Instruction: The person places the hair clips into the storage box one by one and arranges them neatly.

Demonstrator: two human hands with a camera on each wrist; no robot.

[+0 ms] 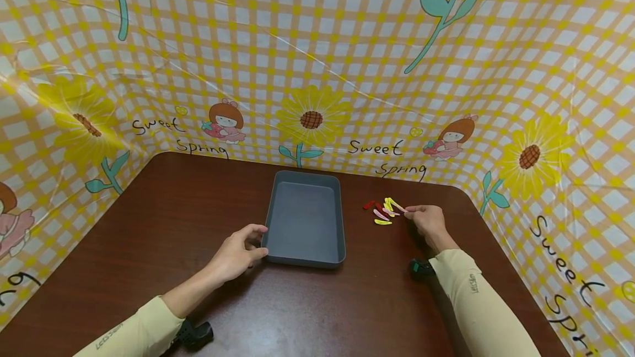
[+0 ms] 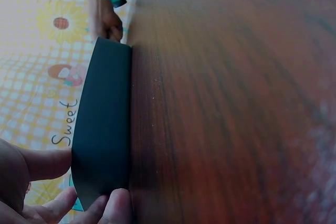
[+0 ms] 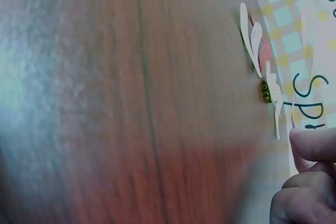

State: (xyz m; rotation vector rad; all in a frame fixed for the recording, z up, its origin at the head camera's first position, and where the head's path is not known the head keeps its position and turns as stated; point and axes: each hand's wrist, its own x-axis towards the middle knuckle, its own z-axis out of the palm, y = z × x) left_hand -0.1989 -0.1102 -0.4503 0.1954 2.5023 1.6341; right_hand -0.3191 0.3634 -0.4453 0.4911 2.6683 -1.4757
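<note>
My left hand [image 1: 233,255] is at the near left corner of a grey rectangular tray [image 1: 305,222], thumb by the near edge and fingers along the left side. In the left wrist view the fingertips [image 2: 116,205] rest against the tray's dark outer wall [image 2: 105,114]. Right of the tray, my right hand [image 1: 428,220] pinches a pink hair clip [image 1: 402,209] between thumb and forefinger. Beside those fingertips lies a loose cluster of snap hair clips in yellow, pink and red, among them a yellow clip [image 1: 382,222] and a red clip [image 1: 369,205].
Both hands work over a dark brown wooden table [image 1: 198,203]. A checked cloth [image 1: 317,59] with sunflowers hangs behind and along both sides. Black devices are strapped under the left wrist [image 1: 195,335] and the right wrist [image 1: 420,269].
</note>
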